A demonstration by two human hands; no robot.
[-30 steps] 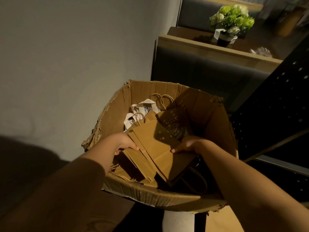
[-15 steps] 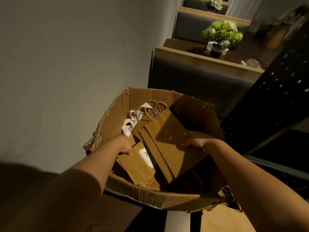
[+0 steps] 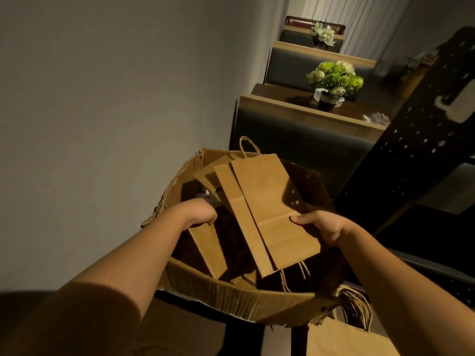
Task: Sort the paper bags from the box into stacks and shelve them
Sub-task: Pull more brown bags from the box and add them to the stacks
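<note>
Box [image 3: 231,296] first: torn cardboard, sitting low centre, and everything below is placed relative to it. Black perforated shelving [image 3: 421,155] stands to the box's right, so your right hand is the nearer one for shelving. A large bag with a bundle of twine handles [image 3: 357,309] sits just outside the box's near right corner.

Fanned stack of brown paper bags [image 3: 267,206] is tilted up over the middle of the box, long axis running from the near right rim up toward the far wall, handles at the far end. Your right hand [image 3: 321,227] pinches the stack's lower right edge, thumb flat on top, other fingers hidden under the paper. Stack lies left and forward of that hand.

Your left hand [image 3: 201,214] is inside the box's left side, fingers curled down onto another bag [image 3: 205,242] leaning there; can't tell whether it actually grips it.

Versus half a second ago: stack is lifted higher, now clearing the far rim, your left hand stayed low at the left, and the white-handled bags at the back are now mostly hidden.
</note>
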